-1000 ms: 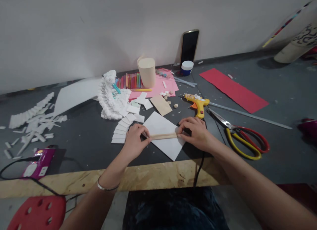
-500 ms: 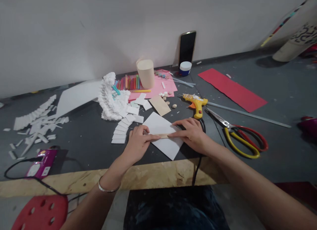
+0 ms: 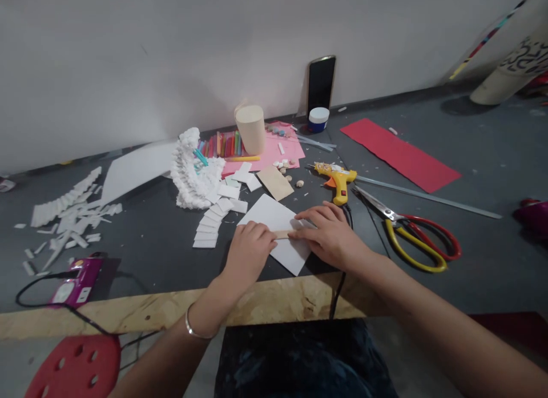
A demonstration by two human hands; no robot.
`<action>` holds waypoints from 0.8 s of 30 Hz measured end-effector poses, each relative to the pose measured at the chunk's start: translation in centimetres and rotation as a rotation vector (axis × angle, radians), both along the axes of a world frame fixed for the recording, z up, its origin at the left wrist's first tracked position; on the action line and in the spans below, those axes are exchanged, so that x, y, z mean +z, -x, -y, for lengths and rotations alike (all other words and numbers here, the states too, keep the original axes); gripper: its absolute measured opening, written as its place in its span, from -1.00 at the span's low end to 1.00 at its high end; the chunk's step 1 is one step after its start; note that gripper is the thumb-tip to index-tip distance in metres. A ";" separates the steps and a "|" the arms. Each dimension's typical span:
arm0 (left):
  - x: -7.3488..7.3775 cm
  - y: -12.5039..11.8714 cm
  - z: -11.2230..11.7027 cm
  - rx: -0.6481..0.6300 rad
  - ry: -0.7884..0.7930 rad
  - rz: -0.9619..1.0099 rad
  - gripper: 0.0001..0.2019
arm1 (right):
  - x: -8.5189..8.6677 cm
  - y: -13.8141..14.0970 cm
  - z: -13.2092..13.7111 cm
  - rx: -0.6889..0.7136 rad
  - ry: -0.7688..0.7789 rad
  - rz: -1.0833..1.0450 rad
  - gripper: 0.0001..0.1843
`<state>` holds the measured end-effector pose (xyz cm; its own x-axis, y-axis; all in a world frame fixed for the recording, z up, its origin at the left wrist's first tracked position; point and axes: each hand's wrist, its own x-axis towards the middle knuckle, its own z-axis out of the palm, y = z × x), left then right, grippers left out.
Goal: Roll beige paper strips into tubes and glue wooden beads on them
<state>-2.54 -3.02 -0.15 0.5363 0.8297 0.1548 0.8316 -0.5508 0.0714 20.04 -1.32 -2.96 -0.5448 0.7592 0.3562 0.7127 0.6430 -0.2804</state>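
Observation:
A thin tan strip (image 3: 282,234) lies across a white sheet of card (image 3: 269,215) on the dark table. My left hand (image 3: 250,252) rests on the strip's left end with its fingers curled down over it. My right hand (image 3: 327,235) lies on the right end, fingers stretched out flat and pressing on the strip. Only a short piece of the strip shows between the two hands.
A yellow glue gun (image 3: 338,181) and red-and-yellow scissors (image 3: 411,232) lie right of my hands, with a long ruler (image 3: 428,197) and red paper (image 3: 400,153) beyond. White paper pieces (image 3: 209,224), a white frilled form (image 3: 188,169), a tan cylinder (image 3: 250,128), a phone (image 3: 320,85) and a purple device (image 3: 75,284) stand leftward and behind.
Both hands slid inward along the strip toward each other, covering most of it. My right hand went from a pinch at the end to flat fingers.

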 end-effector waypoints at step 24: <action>-1.5 0.9 -1.0 -0.035 -0.160 0.060 -0.83 | 0.1 1.6 -0.1 -0.059 -0.094 -0.080 -0.89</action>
<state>-3.42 -1.98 -1.62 0.5502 0.7730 0.3159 0.8086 -0.5876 0.0293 18.42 -1.19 -2.82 -0.4675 0.7500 0.4680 0.7276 0.6271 -0.2781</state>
